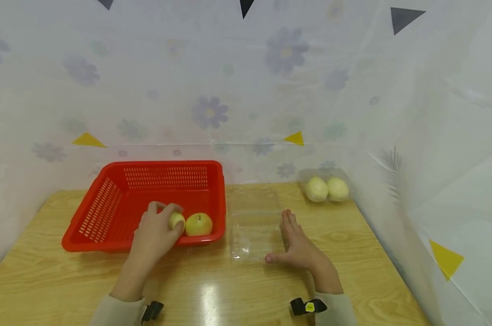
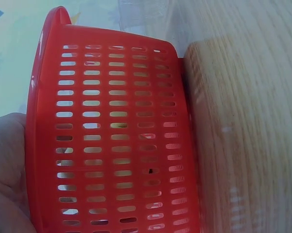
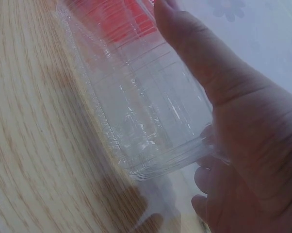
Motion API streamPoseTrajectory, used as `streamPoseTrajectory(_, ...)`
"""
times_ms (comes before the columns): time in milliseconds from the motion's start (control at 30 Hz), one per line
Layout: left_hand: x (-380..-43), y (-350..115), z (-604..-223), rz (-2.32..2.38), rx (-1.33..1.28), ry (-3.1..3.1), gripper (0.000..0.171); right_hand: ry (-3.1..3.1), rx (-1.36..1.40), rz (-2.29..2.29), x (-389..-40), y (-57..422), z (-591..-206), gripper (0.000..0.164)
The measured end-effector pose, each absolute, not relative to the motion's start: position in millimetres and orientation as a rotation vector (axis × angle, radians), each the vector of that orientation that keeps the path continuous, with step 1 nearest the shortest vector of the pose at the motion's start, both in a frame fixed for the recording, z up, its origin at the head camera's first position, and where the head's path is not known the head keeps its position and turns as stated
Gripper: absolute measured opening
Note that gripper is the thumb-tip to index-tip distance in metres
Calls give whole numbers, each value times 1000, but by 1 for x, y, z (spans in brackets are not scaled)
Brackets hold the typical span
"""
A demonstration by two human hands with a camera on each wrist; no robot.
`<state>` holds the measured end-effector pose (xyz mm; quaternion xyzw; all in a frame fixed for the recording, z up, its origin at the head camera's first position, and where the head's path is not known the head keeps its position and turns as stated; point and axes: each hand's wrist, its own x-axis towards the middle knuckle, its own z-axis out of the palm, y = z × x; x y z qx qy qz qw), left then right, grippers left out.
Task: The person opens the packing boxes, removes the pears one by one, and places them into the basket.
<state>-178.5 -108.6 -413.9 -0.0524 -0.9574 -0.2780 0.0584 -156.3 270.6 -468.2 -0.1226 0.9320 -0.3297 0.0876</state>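
Observation:
Inside the red plastic basket [image 1: 164, 168], my left hand [image 1: 156, 231] grips a pale yellow pear [image 1: 176, 220], its fingers on the far side and the thumb on the near side. A second yellow pear [image 1: 198, 224] sits beside it in the basket's near right corner. The left wrist view shows mostly the slotted basket wall, with part of the hand behind the rim. My right hand [image 1: 300, 246] rests along the right side of a clear plastic box [image 1: 254, 242], its fingers extended and the thumb spread toward the near edge. In the right wrist view this box [image 3: 141, 107] has no fruit in it.
At the back right of the wooden table [image 1: 229, 294] stands another clear box [image 1: 343, 173] with two pale yellow pears [image 1: 327, 189]. The clear box by my right hand lies close against the basket's right side. A patterned white sheet [image 1: 246, 81] hangs behind the table and at its right.

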Motion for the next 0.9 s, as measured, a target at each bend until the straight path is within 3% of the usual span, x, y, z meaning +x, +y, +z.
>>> streamPoseTrajectory(900, -177, -106, -415, -821, -146, -2921, 21, 2772, -358, -997, -157, 271, -473, 138)
